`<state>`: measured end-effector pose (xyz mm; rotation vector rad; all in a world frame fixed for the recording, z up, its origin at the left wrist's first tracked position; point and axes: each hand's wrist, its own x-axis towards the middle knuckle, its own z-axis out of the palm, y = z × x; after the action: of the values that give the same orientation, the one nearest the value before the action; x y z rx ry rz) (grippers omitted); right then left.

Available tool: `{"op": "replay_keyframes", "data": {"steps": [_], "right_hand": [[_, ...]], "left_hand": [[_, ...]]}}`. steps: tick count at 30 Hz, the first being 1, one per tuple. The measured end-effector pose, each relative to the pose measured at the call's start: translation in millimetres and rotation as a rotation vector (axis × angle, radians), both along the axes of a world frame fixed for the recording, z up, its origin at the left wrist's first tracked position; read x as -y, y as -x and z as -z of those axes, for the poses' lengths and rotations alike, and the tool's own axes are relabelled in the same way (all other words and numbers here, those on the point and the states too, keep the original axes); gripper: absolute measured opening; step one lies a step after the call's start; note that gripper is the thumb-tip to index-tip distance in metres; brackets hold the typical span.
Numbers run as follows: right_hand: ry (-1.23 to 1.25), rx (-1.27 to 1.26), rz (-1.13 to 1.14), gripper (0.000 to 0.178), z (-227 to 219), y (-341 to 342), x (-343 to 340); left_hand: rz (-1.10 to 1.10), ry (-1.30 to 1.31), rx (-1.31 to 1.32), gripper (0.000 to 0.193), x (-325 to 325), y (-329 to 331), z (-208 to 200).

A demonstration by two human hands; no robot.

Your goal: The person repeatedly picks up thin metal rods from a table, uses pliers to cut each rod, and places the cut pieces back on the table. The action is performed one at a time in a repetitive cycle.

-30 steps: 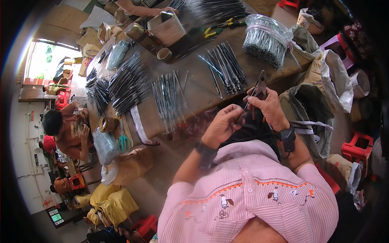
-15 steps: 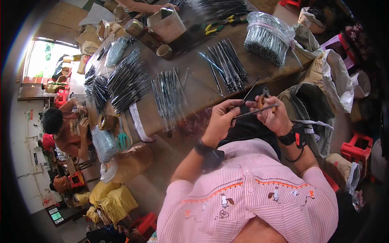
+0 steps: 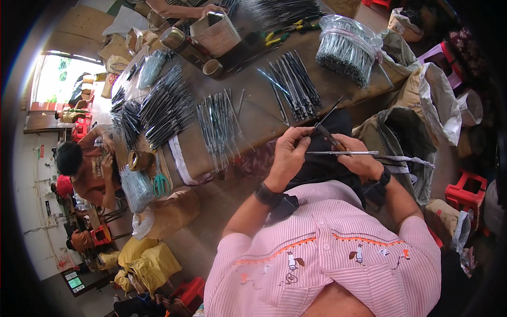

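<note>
My left hand (image 3: 288, 157) is closed, its fingertips pinching thin metal rods. A dark rod (image 3: 332, 109) slants up and away from those fingers toward the table. A silvery strip (image 3: 364, 153) runs level to the right, across the front of my right hand (image 3: 360, 162). That hand is closed around pliers (image 3: 330, 138), whose jaws point toward my left fingertips; most of the handles are hidden. Whether the jaws touch a rod I cannot tell. On the table beyond lie a dark rod bundle (image 3: 297, 87) and a looser row of rods (image 3: 214, 129).
The brown table (image 3: 253, 84) holds a plastic-wrapped rod bundle (image 3: 346, 53), a large rod pile (image 3: 166, 108), yellow-handled pliers (image 3: 277, 38), a tape roll (image 3: 213, 68) and green-handled scissors (image 3: 160, 182). Open sacks (image 3: 404, 140) stand right. A co-worker (image 3: 90, 169) sits left; another person's arm (image 3: 177, 9) reaches in at top.
The silvery strip has turned from slanting to level. My right hand has moved slightly down, and the pliers have swung left toward my left fingertips.
</note>
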<state>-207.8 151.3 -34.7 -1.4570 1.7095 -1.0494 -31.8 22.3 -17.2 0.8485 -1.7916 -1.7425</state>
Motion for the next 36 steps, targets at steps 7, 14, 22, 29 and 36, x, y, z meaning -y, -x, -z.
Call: {"op": "replay_keyframes", "data": {"steps": [7, 14, 22, 29, 36], "right_hand": [[-0.088, -0.159, 0.021, 0.024, -5, 4, 2], [-0.166, -0.254, 0.026, 0.024, -2, 3, 5], [-0.185, -0.199, 0.035, 0.026, -6, -6, 30], [-0.153, 0.053, 0.009, 0.032, 5, -11, 43], [-0.169, 0.442, 0.101, 0.032, 12, -5, 28]], "left_hand": [[0.001, -0.054, 0.042, 0.021, -1, 0, -8], [0.026, -0.092, 0.134, 0.023, 2, -5, -25], [-0.032, 0.403, 0.277, 0.026, 13, -34, -8], [-0.271, -0.266, 0.220, 0.018, 66, -61, 24], [-0.232, -0.169, 0.291, 0.043, 86, -88, 34]]}}
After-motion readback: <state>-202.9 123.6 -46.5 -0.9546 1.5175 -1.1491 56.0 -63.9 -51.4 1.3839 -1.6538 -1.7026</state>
